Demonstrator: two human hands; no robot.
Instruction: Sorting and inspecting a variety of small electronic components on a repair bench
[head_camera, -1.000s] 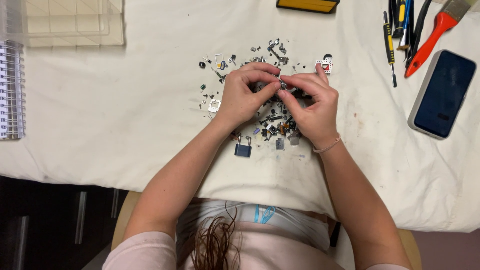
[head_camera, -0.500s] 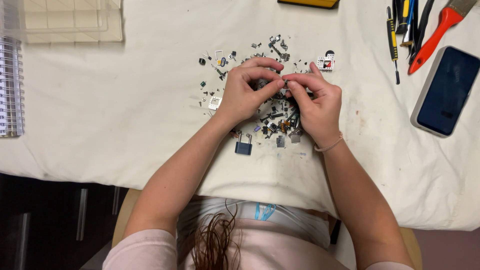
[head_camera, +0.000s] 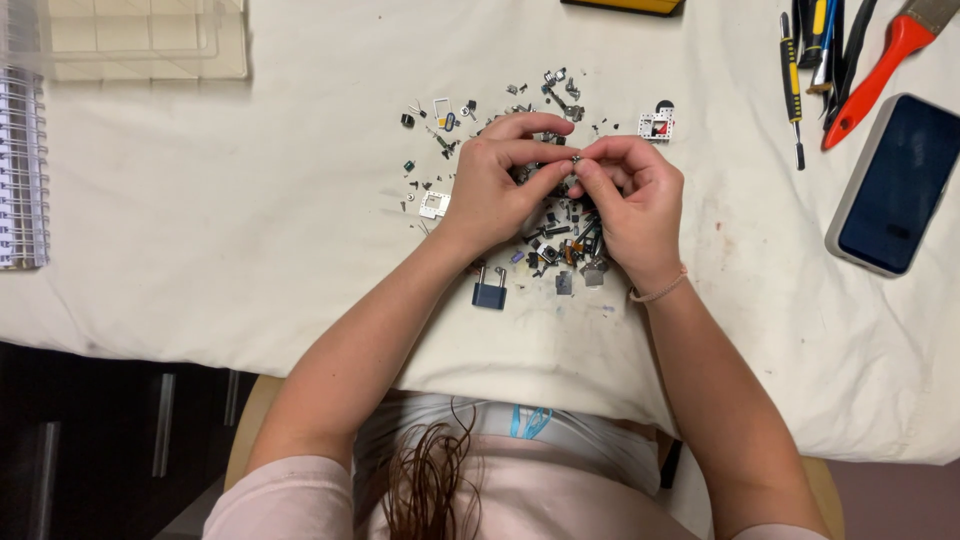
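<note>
Hands' unchanged pinch, tiny part indistinct

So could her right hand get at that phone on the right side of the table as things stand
Probably yes. The phone lies flat on the white cloth to the right of the right hand, with bare cloth between them. But both hands' fingers pinch a tiny part, so that hand is busy.
</note>
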